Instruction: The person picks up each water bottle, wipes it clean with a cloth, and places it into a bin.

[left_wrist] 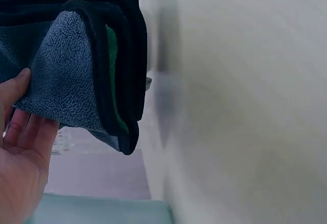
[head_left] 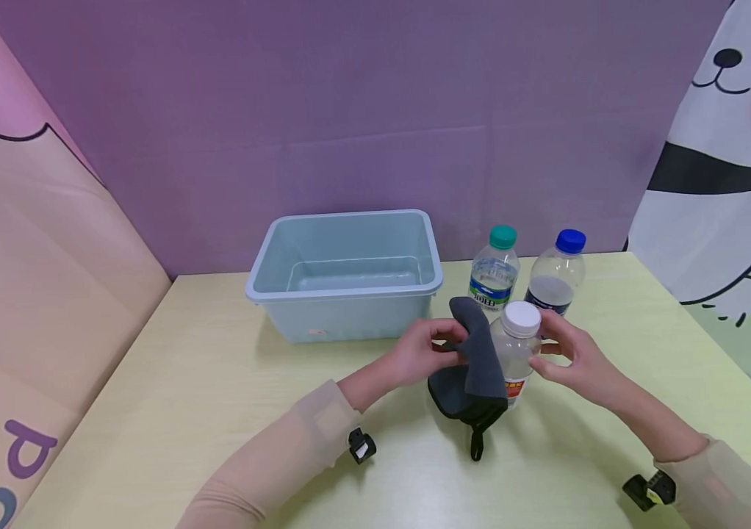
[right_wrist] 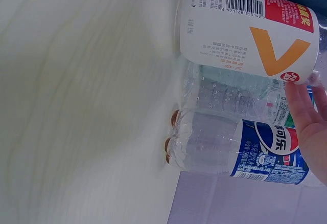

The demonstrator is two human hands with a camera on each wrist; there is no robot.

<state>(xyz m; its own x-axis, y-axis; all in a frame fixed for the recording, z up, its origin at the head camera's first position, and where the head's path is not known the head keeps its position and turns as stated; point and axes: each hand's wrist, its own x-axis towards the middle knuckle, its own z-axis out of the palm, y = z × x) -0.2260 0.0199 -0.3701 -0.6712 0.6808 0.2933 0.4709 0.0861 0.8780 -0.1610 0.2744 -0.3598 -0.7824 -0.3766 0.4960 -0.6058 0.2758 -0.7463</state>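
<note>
Near the middle of the desk (head_left: 184, 382), a bit to the right, a person has both hands at work side by side. The left hand (head_left: 425, 351) pinches a grey cloth (head_left: 471, 375) between thumb and fingers, with the thumb on top and the fingers underneath. It's folded, with black edging, a strip of green showing in the fold and a black loop hanging at the near corner. From the left wrist it appears to be held just above the desk.

Right beside it is the white-capped bottle (head_left: 513, 356); I can't tell whether cloth and bottle touch. The right hand (head_left: 574, 360) has it pinched near the top, thumb on the near side and fingers around the back. Its white label carries a big orange V and a red block.

Just behind, the green-capped bottle (head_left: 494, 270) and the blue-capped bottle (head_left: 555, 275) stand upright, the green one to the left. Off to the left of the bottles sits a pale blue tub (head_left: 349, 319), close to the purple backdrop (head_left: 362, 132). Both sleeves (head_left: 296, 441) are beige.
</note>
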